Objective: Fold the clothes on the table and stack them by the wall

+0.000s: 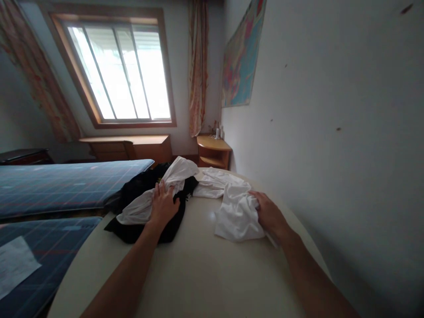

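On a round cream table [198, 274] lie crumpled clothes. My left hand [163, 204] rests flat, fingers stretched out, on a white garment [142, 206] that lies over a black garment [145, 187]. My right hand [270, 214] grips the right edge of another white garment [236, 212], its fingers curled into the cloth. That cloth stretches back toward the far rim of the table, where more white fabric [215, 181] lies bunched.
A white wall [331, 132] runs close along the table's right side, with a colourful map [241, 57] on it. Two beds with blue plaid covers [59, 185] stand left. A wooden corner stand [213, 152], a desk [132, 148] and a window [122, 70] are behind.
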Motion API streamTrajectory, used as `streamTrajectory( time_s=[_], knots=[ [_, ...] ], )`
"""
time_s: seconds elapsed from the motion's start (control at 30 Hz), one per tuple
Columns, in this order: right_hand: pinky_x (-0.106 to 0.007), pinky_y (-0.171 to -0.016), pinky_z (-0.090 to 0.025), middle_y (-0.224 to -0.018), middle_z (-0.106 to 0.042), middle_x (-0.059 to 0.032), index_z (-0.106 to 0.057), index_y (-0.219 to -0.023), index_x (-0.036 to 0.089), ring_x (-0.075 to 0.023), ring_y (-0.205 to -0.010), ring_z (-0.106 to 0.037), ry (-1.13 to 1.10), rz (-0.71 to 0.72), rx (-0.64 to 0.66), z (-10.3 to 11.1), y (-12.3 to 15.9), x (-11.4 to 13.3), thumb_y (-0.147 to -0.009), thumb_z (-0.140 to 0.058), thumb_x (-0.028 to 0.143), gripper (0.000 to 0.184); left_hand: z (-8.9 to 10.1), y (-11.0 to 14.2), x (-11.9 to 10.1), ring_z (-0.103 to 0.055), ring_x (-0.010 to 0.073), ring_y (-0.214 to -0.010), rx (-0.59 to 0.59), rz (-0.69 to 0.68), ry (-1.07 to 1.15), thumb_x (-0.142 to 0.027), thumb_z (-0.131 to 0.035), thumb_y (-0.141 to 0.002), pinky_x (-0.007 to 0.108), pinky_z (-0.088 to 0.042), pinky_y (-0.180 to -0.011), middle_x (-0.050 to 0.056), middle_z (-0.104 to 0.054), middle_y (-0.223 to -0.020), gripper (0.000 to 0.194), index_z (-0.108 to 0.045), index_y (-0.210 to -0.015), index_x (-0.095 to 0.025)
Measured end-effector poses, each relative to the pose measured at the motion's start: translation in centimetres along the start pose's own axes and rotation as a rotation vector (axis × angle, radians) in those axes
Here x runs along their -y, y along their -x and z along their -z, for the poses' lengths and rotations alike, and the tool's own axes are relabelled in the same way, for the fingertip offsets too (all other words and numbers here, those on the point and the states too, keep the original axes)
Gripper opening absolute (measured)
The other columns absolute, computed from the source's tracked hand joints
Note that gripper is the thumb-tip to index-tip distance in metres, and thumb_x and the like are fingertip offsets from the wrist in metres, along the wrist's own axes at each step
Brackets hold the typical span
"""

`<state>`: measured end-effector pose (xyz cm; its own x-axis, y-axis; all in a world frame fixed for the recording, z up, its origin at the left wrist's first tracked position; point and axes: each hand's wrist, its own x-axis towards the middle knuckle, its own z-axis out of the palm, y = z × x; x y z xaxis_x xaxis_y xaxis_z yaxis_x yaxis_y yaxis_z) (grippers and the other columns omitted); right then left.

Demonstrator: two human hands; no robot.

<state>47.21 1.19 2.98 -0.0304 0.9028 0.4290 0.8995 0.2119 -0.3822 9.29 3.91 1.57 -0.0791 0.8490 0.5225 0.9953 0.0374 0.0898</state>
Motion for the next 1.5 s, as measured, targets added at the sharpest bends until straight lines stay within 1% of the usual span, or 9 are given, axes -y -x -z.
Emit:
streamTrajectory(
  time_s=[0.13, 0.3, 0.5, 0.67, 0.77, 0.97, 1.07, 1.27, 1.5],
  knots=[
    [-0.033, -0.102, -0.041, -0.135, -0.059, -0.0117, -0.061, -0.124, 0.019, -0.0255, -0.12, -0.057, -0.129, 0.138, 0.146, -1.5, 0.2, 0.8, -0.08, -0.059, 0.027, 0.045, 1.3, 1.2, -3.3, -0.014, 0.0363, -0.149, -0.037, -0.283, 0.234, -0.03, -0.061, -0.085, 0.053, -0.023, -0.117, 0.016, -0.022, -0.161, 0.053, -0.052, -0.136, -0.016],
    [-0.03, -0.087, -0.044, -0.118, -0.07, -0.0096, -0.065, -0.121, 0.022, -0.0255, -0.106, -0.065, -0.131, 0.136, 0.32, -1.3, 0.3, 2.5, -0.083, -0.054, 0.025, 0.04, 1.5, 4.1, -7.6, -0.03, 0.0291, -0.145, 0.439, -0.816, 0.573, -0.045, -0.072, -0.079, 0.042, -0.031, -0.116, 0.011, -0.029, -0.16, 0.087, -0.03, -0.152, -0.024],
    [-0.027, -0.073, -0.044, -0.092, -0.074, -0.0066, -0.071, -0.093, 0.018, -0.0232, -0.084, -0.067, -0.283, 0.194, 0.472, -0.9, 0.5, 3.7, -0.086, -0.053, 0.032, 0.023, 2.3, 4.9, -9.1, -0.061, 0.0268, -0.114, 0.569, -0.664, 0.599, -0.023, -0.058, -0.085, 0.036, -0.044, -0.098, 0.01, -0.067, -0.125, 0.051, -0.054, -0.136, -0.022],
    [-0.028, -0.077, -0.048, -0.098, -0.073, -0.0037, -0.072, -0.095, 0.015, -0.0232, -0.088, -0.065, -0.691, 0.185, 0.865, 0.9, 1.0, 3.8, -0.082, -0.065, 0.05, 0.038, 5.3, 2.5, -7.0, -0.064, 0.017, -0.075, 0.825, -0.612, 0.819, -0.024, -0.051, -0.081, 0.023, -0.046, -0.067, 0.001, -0.071, -0.083, 0.024, -0.07, -0.094, -0.017],
    [-0.032, -0.08, -0.051, -0.107, -0.071, -0.0066, -0.068, -0.112, 0.016, -0.0242, -0.094, -0.066, -0.867, 0.113, 0.855, 2.0, 1.0, 3.7, -0.077, -0.07, 0.056, 0.054, 5.7, 0.5, -5.4, -0.059, 0.0165, -0.073, 0.701, -0.421, 1.055, -0.039, -0.053, -0.081, 0.023, -0.044, -0.064, 0.001, -0.068, -0.079, 0.027, -0.066, -0.083, -0.015],
    [-0.047, -0.109, -0.038, -0.14, -0.055, -0.0142, -0.049, -0.14, 0.021, -0.03, -0.125, -0.053, -0.598, 0.098, 0.319, -0.7, 0.5, 3.0, -0.075, -0.071, 0.059, 0.079, 3.1, -0.6, -4.9, -0.058, 0.0204, -0.079, 0.3, 0.008, 1.041, -0.057, -0.047, -0.083, 0.028, -0.045, -0.07, 0.004, -0.067, -0.086, 0.045, -0.064, -0.093, -0.016],
    [-0.048, -0.112, -0.033, -0.146, -0.049, -0.015, -0.048, -0.142, 0.019, -0.0323, -0.132, -0.046, -0.474, 0.178, 0.465, -2.2, 0.9, 3.2, -0.069, -0.076, 0.058, 0.087, 1.6, 0.6, -6.0, -0.059, 0.0203, -0.079, 0.366, -0.067, 1.022, -0.056, -0.044, -0.085, 0.028, -0.047, -0.074, 0.003, -0.067, -0.083, 0.043, -0.063, -0.086, -0.017],
    [-0.034, -0.091, -0.048, -0.112, -0.07, -0.0046, -0.066, -0.119, 0.021, -0.0248, -0.101, -0.064, -0.566, 0.287, 0.777, -0.9, 1.6, 5.8, -0.08, -0.069, 0.046, 0.047, 1.7, 1.1, -6.5, -0.06, 0.0204, -0.079, 0.404, -0.128, 0.954, -0.047, -0.046, -0.087, 0.028, -0.045, -0.073, 0.003, -0.068, -0.082, 0.035, -0.064, -0.084, -0.017],
    [-0.026, -0.071, -0.05, -0.085, -0.07, -0.0011, -0.069, -0.089, 0.016, -0.0179, -0.076, -0.062, -0.848, 0.064, 1.148, 0.5, 2.1, 6.5, -0.079, -0.066, 0.06, 0.045, 4.8, -0.1, -5.4, -0.058, 0.0189, -0.075, 0.262, -0.062, 0.894, -0.049, -0.041, -0.09, 0.026, -0.042, -0.067, 0.002, -0.067, -0.077, 0.042, -0.064, -0.081, -0.016]
  ],
)
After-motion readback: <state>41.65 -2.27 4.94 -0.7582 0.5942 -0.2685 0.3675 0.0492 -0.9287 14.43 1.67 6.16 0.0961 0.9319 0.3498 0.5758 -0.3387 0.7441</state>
